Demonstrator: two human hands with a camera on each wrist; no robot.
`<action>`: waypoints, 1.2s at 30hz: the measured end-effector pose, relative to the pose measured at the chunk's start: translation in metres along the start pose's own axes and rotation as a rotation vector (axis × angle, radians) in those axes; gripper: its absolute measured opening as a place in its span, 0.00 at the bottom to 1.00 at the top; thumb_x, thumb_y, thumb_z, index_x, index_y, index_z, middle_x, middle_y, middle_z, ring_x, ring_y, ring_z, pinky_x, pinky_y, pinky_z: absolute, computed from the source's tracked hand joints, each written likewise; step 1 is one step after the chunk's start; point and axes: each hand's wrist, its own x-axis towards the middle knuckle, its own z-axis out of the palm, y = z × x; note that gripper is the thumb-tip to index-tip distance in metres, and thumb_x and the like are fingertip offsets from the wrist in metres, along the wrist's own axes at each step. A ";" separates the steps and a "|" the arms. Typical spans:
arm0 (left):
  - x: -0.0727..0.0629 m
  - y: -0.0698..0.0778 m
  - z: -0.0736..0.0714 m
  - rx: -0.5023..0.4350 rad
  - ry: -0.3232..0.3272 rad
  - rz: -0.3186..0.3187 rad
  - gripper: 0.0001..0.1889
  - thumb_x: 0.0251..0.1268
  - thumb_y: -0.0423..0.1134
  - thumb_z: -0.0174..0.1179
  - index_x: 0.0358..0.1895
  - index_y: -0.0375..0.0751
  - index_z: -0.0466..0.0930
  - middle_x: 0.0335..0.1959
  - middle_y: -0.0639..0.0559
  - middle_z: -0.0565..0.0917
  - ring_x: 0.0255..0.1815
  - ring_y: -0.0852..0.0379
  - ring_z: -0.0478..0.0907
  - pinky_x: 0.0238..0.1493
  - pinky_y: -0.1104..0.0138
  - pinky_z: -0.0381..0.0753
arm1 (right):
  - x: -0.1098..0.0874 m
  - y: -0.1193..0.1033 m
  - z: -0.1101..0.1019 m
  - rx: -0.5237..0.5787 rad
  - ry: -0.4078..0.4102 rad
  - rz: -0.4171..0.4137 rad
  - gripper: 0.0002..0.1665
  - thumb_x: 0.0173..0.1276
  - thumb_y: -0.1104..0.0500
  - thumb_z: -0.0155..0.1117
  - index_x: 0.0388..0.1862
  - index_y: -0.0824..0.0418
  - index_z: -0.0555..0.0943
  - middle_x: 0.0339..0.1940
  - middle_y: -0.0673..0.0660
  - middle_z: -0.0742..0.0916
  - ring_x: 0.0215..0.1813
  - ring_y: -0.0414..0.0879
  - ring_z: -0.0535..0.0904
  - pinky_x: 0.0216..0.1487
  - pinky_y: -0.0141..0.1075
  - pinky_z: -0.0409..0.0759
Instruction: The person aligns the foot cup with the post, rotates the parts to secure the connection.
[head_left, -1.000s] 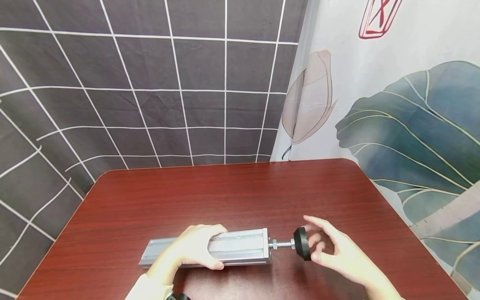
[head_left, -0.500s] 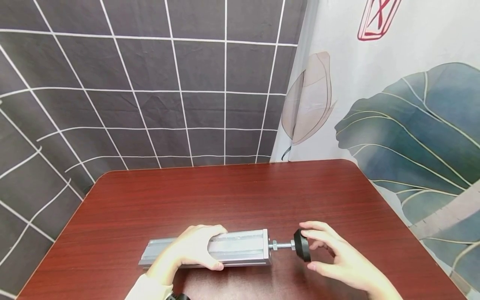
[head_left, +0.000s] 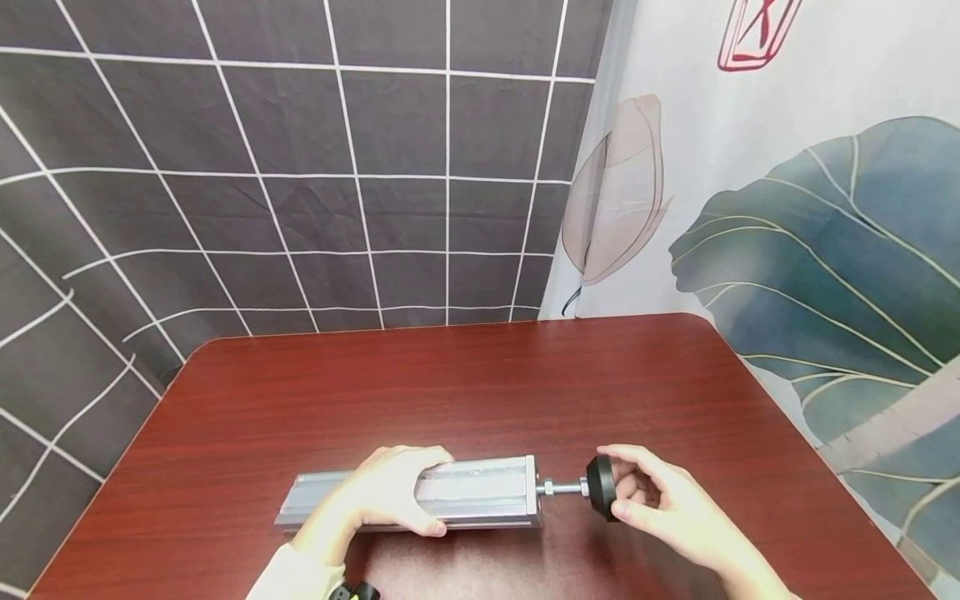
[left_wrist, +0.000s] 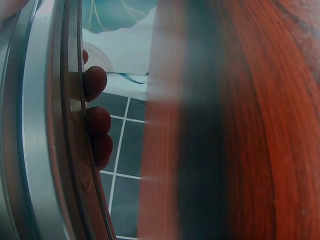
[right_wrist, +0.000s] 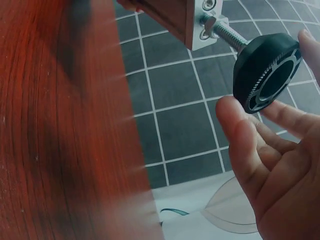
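My left hand (head_left: 397,490) grips a silver aluminium profile (head_left: 480,490) from above, thumb on the near side. In the left wrist view, several fingertips (left_wrist: 98,122) curl past the edge of the profile (left_wrist: 37,120). An end plate (right_wrist: 202,25) closes its right end, and a levelling foot (head_left: 601,488) projects from there on a threaded stem (head_left: 564,489) with nuts. My right hand (head_left: 667,508) pinches the rim of the black round foot between thumb and fingers. Its ribbed, hollow underside faces the palm in the right wrist view.
The profile lies close over a reddish-brown wooden table (head_left: 450,383), near the front side. Behind the table hang a dark grey curtain (head_left: 390,208) with white grid lines and a white curtain (head_left: 705,133) printed with leaves. A dark wrist device (head_left: 354,592) sits at the left sleeve.
My right hand's fingers go from loose beside the foot, to spread over its rim, to pinching it. The left hand keeps its grip, and the profile stays in place.
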 end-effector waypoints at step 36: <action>-0.001 -0.002 -0.001 -0.023 -0.001 -0.021 0.35 0.26 0.62 0.70 0.48 0.57 0.77 0.37 0.66 0.80 0.35 0.67 0.75 0.36 0.66 0.73 | 0.014 -0.008 0.012 0.125 0.128 -0.386 0.39 0.40 0.72 0.74 0.56 0.72 0.73 0.43 0.57 0.76 0.27 0.40 0.70 0.23 0.30 0.68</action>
